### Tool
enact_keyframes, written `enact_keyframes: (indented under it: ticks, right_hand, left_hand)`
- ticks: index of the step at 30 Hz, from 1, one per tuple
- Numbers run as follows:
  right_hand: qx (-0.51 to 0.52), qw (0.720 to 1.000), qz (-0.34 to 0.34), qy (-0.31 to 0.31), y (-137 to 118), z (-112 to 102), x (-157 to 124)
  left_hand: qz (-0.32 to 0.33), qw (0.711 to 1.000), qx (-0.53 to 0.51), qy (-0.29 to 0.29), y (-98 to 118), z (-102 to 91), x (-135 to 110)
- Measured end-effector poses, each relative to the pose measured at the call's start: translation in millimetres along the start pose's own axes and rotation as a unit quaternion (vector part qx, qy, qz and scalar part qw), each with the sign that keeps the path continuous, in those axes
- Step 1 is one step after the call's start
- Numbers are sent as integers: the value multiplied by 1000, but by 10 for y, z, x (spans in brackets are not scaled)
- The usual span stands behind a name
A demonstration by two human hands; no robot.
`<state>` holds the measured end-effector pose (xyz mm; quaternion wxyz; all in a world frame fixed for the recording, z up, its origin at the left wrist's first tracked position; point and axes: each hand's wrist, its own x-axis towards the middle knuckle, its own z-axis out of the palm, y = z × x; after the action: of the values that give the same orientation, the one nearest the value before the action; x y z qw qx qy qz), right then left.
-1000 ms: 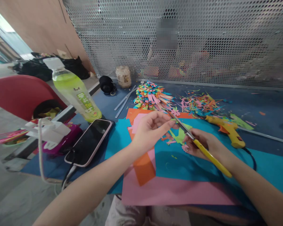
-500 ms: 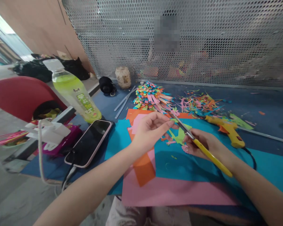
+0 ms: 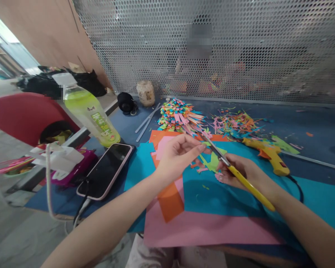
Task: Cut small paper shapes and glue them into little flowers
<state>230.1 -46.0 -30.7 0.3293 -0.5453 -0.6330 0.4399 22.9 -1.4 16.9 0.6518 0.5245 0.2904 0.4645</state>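
Note:
My right hand (image 3: 240,172) grips yellow-handled scissors (image 3: 237,174), their blades pointing up and left toward a small pink paper flower (image 3: 207,134). My left hand (image 3: 176,154) is pinched at the fingertips beside the blades, on a small paper piece I cannot make out. Green paper scraps (image 3: 213,159) lie under the blades on the blue sheet (image 3: 229,190). A pink sheet (image 3: 209,229) and an orange sheet (image 3: 170,199) lie below it.
A phone (image 3: 106,169) with a cable lies at left beside a green drink bottle (image 3: 91,113). A yellow glue gun (image 3: 269,154) lies at right. A colourful paper ball (image 3: 178,113), scrap pile (image 3: 236,123), jar (image 3: 146,92) and perforated metal screen (image 3: 240,48) stand behind.
Both hands stay almost where they were. The scissors and the pinched fingers have barely shifted; the view has moved slightly.

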Motion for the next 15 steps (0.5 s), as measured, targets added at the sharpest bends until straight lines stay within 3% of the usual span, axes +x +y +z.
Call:
enact_keyframes:
  ticks: [3,15]
  right_hand:
    - [-6,1000,8,-28,-26,-11,-3]
    - [-26,999,-1,-27,-101,-8,-16]
  left_hand:
    - [0,1000,7,2,-4,-2,-3]
    - [25,999,-21,-5,-51,-25,23]
